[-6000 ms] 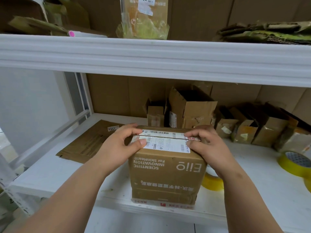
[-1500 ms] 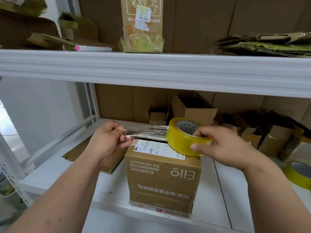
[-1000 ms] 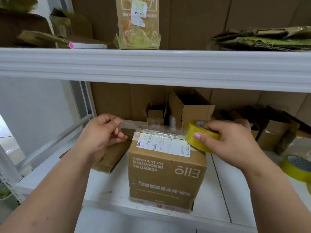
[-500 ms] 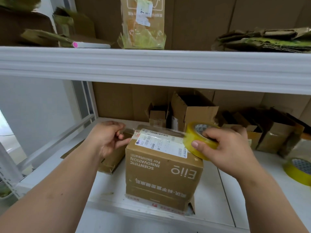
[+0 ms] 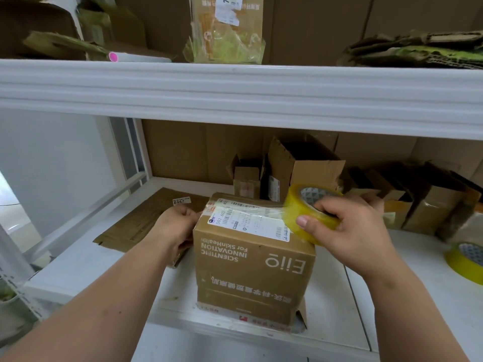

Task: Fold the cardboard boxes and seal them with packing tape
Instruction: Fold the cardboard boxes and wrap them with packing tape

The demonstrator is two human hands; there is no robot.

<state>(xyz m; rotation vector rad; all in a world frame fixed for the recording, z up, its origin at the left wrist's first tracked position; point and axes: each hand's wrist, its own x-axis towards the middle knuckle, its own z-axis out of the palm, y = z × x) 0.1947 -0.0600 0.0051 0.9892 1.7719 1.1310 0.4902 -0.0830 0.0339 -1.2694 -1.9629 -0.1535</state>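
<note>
A brown cardboard box (image 5: 253, 267) printed "Eiio" stands on the white shelf (image 5: 78, 262), its flaps closed under a white shipping label. A clear strip of tape (image 5: 251, 211) runs across the top from the left edge to a yellow tape roll (image 5: 300, 212). My right hand (image 5: 350, 231) grips the roll at the box's top right corner. My left hand (image 5: 175, 226) presses against the box's left side, where the tape end goes down; its fingertips are hidden behind the box.
A flattened cardboard sheet (image 5: 141, 220) lies left of the box. Several open small boxes (image 5: 295, 168) stand along the back wall. A second yellow tape roll (image 5: 467, 259) sits at the right edge. The upper shelf beam (image 5: 235, 92) hangs close overhead.
My right hand has pulled the roll rightward across the box, laying tape over the top seam. My left hand has dropped from pinching the tape end in the air to the box's left side.
</note>
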